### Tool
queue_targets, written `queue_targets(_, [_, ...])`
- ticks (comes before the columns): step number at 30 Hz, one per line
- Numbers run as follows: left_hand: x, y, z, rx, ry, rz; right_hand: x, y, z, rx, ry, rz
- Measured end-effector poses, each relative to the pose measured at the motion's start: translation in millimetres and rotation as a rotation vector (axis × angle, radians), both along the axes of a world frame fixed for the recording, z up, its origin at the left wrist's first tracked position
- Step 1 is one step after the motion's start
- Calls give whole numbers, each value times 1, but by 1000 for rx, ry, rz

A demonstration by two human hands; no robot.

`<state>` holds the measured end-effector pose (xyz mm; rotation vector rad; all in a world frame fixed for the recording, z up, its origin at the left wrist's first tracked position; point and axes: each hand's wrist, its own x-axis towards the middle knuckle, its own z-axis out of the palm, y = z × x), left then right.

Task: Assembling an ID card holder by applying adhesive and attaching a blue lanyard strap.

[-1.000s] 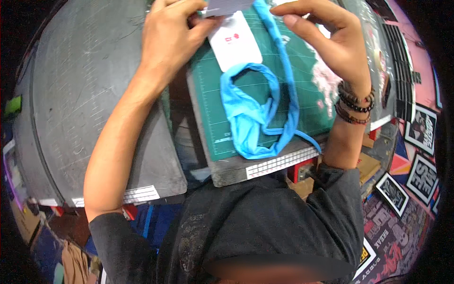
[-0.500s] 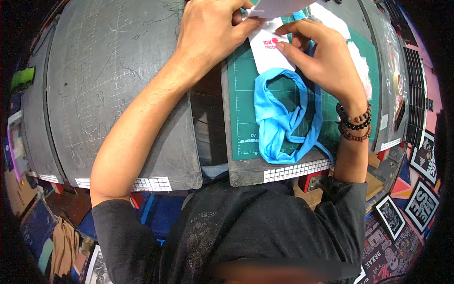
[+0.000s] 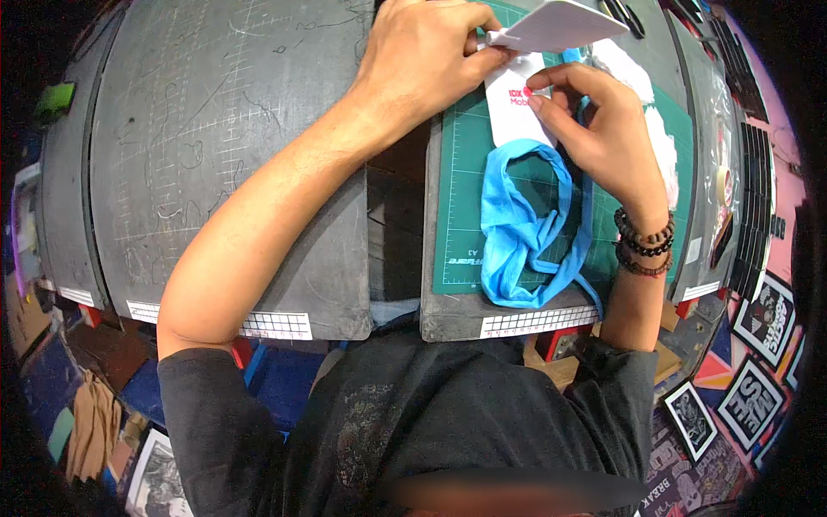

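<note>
A white strip of material (image 3: 508,125) with a small red print lies on the green cutting mat (image 3: 465,250). My left hand (image 3: 439,52) is closed on its far end, where a stiff white flap (image 3: 560,28) stands tilted up. My right hand (image 3: 607,121) has thumb and index finger bent close together over the red print; whether anything is between the tips is too small to tell. Just nearer than the strip, a light blue cloth band (image 3: 508,233) lies in a loose loop, its thin tail running to the mat's near edge.
White crumpled material (image 3: 659,142) lies right of my right hand. A roll of tape (image 3: 724,185) sits farther right, and a black-handled tool (image 3: 624,17) at the far edge. On the left is a grey worktable (image 3: 215,172) with loose threads, separated from the right one by a gap.
The view has shifted, so the mat and both hands appear farther right and slightly lower. The white flap tilts more to the right. My right thumb and index finger have drawn closer together over the print.
</note>
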<state>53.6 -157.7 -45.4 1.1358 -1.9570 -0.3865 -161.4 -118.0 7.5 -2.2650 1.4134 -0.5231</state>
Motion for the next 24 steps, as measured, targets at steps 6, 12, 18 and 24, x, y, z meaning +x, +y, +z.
queue_targets(6, [2,0,0,7,-14,-19,1,0,-5,39,-31,-26])
queue_targets(12, [4,1,-5,-40,29,-22,2,0,-10,157,-122,-86])
queue_targets(18, [4,1,-3,-13,38,-27,4,1,-4,77,-47,-78])
queue_targets(24, [4,0,-6,-37,47,-17,6,1,-2,160,-75,-99])
